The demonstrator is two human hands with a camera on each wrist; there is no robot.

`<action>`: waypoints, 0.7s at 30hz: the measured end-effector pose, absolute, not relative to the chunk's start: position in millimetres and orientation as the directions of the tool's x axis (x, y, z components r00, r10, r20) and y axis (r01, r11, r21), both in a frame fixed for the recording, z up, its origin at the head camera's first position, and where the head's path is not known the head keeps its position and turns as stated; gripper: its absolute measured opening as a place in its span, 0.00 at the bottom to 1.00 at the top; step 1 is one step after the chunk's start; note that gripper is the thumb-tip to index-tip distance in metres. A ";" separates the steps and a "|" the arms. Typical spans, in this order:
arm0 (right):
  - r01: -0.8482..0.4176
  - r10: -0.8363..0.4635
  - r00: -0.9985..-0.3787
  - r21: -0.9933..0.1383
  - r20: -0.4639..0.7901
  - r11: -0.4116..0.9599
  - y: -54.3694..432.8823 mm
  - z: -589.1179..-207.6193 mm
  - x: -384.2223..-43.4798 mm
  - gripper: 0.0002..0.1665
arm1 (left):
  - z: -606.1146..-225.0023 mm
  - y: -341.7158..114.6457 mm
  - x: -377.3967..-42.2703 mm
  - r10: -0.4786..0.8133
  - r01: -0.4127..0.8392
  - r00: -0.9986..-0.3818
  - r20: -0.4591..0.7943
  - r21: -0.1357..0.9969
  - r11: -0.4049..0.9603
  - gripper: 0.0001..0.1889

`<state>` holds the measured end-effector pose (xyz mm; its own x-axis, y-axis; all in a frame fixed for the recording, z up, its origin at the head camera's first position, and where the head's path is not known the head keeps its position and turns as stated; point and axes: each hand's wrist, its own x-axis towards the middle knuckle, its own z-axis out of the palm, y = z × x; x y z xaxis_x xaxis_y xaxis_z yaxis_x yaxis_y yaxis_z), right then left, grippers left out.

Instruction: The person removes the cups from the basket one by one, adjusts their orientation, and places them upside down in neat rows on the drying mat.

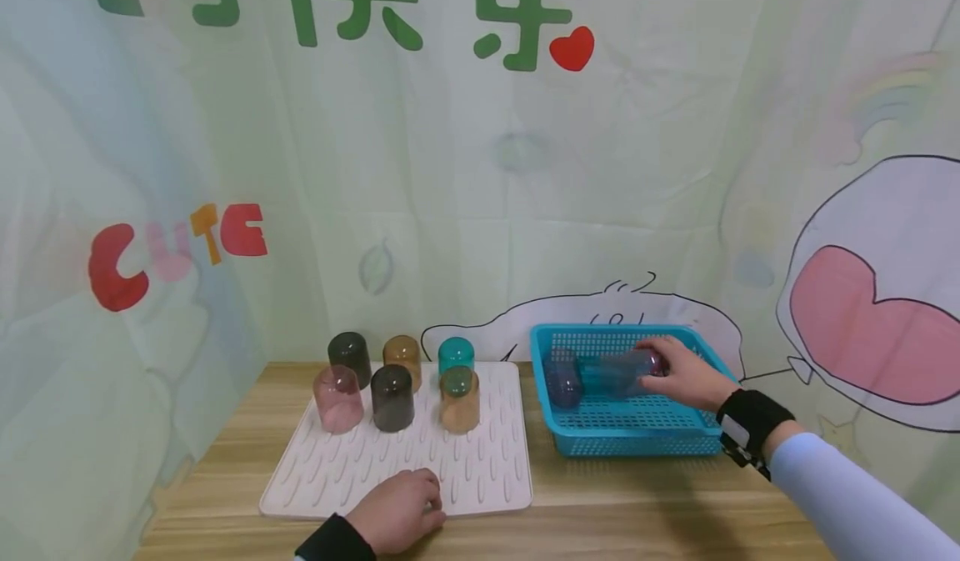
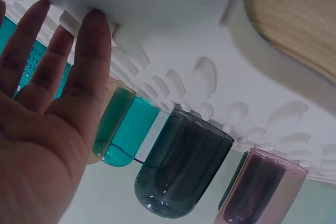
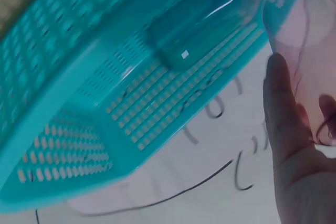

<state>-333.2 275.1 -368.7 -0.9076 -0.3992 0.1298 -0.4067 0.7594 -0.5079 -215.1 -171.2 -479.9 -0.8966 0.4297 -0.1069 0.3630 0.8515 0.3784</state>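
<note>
My right hand is over the right part of a blue perforated basket, gripping a clear pink-tinted cup between thumb and fingers. Beneath and left of it, a blue see-through cup lies on its side in the basket. A dark purple-blue cup lies at the basket's left end. My left hand rests at the front edge of a white ridged mat, fingers loosely bent and holding nothing. Upside down on that mat stand several see-through cups, among them a pink one and a dark grey one.
Farther back on the mat are another dark cup, an amber cup and a teal cup; a second amber cup stands before the teal one. The wooden table ends at a printed curtain behind.
</note>
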 end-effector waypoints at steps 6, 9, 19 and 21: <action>-0.387 -0.366 -0.916 -0.605 0.164 0.696 259.9 -364.8 -318.5 0.37 | -480.9 -170.2 -215.6 0.438 0.372 -0.894 -0.096 0.388 0.843 0.08; -0.353 -0.349 -0.926 -0.655 0.143 0.668 250.4 -362.9 -310.3 0.38 | -481.6 -170.4 -215.9 0.449 0.385 -0.890 -0.086 0.388 0.837 0.08; -0.326 -0.382 -0.916 -0.789 0.126 0.521 214.7 -372.0 -288.9 0.37 | -475.8 -168.9 -213.2 0.430 0.362 -0.899 -0.081 0.415 0.835 0.07; -0.324 -0.395 -0.910 -0.805 0.122 0.498 206.7 -374.1 -284.4 0.35 | -473.9 -166.4 -213.0 0.411 0.344 -0.909 -0.075 0.424 0.838 0.07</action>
<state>-284.4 206.7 -374.1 -0.9104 -0.3954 0.1220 -0.3240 0.4977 -0.8046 -213.0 -166.4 -473.9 -0.9088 0.4106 -0.0748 0.3436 0.8379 0.4241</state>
